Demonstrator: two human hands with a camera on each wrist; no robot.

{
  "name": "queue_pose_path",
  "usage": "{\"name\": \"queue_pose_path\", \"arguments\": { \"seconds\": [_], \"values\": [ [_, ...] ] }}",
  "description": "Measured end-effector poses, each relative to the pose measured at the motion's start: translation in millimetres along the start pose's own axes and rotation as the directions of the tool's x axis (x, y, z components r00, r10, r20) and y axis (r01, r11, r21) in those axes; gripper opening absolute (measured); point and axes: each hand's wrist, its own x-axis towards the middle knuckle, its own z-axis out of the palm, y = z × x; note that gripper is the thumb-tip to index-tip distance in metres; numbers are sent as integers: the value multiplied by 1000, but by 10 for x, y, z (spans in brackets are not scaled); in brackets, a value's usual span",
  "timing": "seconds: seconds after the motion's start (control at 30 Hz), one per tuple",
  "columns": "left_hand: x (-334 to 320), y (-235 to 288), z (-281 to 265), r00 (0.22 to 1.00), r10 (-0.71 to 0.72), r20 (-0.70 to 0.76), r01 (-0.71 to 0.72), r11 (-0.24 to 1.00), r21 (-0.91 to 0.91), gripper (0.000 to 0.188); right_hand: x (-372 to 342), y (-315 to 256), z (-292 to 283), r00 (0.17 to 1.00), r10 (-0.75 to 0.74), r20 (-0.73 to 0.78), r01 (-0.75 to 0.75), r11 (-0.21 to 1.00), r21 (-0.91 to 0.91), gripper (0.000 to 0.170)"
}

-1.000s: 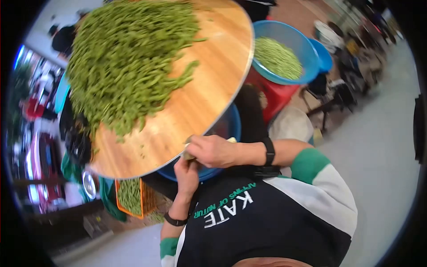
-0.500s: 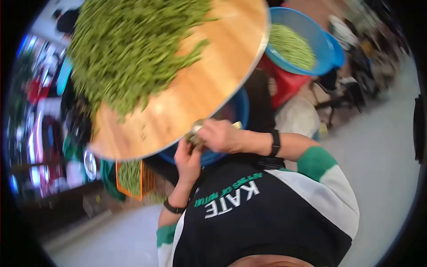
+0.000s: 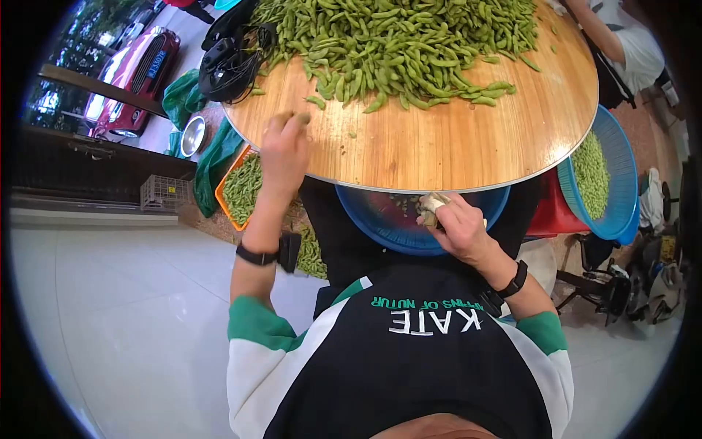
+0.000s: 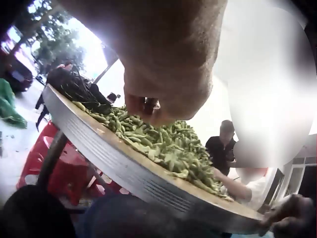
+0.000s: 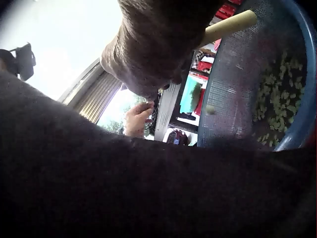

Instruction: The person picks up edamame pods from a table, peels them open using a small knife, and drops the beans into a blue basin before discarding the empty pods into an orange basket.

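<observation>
Over the near left part of the round wooden table (image 3: 409, 150), my left hand (image 3: 285, 157) is raised with bent fingers, short of the heap of green pods (image 3: 409, 66). A small greenish-brown patch shows at its fingertips; whether it is a pod or a finger covering I cannot tell. In the left wrist view the left hand (image 4: 166, 84) hangs above the pods (image 4: 163, 144). My right hand (image 3: 461, 228) grips a tool whose pale handle (image 5: 230, 27) sticks out behind the hand, over the blue basin (image 3: 380, 234). Pale cloth-like wrapping covers the right fingertips.
A blue basket (image 3: 621, 183) of shelled beans stands on a red stool at right. An orange crate (image 3: 223, 192) of pods is on the floor at left. Black cables and a bag (image 3: 227, 69) lie on the table's left edge. Another person's arm (image 3: 596, 29) reaches in at the far right.
The hands were together over the basin; my left hand has moved away, up and left over the table. My right hand has stayed above the basin. The head view has turned.
</observation>
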Motion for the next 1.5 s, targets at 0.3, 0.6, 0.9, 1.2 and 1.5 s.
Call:
{"name": "queue_pose_path", "arguments": {
  "seconds": [0.3,0.6,0.9,1.2,1.5],
  "values": [
    [330,-408,476,992,-2,129,-6,998,63,15,12,-19,-66,863,461,208,-499,712,494,26],
    [-208,990,329,681,-95,726,732,86,-676,9,428,-101,-157,678,539,499,-585,-15,811,39],
    [-256,1110,430,700,-39,713,714,44,-698,7,311,-104,-222,706,454,544,-520,-188,833,29],
    [-328,1185,464,802,-89,591,598,139,-790,11,295,-113,-214,729,532,431,-546,72,835,31],
    [-210,1163,488,545,173,820,807,-374,-457,11,150,35,-233,745,436,504,-490,-154,858,38]
  ]
}}
